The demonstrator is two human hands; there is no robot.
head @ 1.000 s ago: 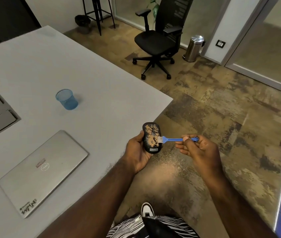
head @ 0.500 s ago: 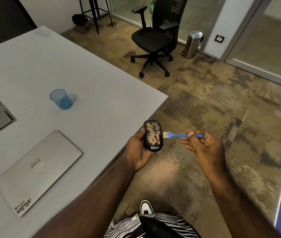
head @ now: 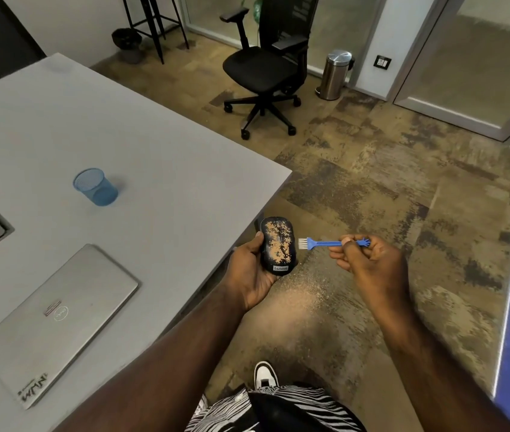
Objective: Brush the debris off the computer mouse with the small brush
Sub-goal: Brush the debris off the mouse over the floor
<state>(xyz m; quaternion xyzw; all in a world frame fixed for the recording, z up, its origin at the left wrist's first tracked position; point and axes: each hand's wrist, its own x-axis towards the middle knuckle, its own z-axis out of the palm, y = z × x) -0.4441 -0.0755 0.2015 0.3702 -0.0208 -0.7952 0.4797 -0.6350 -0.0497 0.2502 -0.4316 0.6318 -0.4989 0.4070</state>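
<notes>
Off bench [head: 154, 145] edge, L hand [head: 252, 272] cradles mouse [head: 277, 246], debris thick on top. R hand [head: 367, 260] at 3 o'clock pinches brush [head: 322, 243] handle; bristles just clear. Risk: light thumb-side grip w/ firm strokes could drop mouse to floor.

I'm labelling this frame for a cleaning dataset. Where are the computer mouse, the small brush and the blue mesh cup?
computer mouse [head: 277, 244]: head view, on its debris-speckled top.
small brush [head: 325, 243]: head view, on the blue handle's middle.
blue mesh cup [head: 96, 188]: head view, on its side wall.
</notes>
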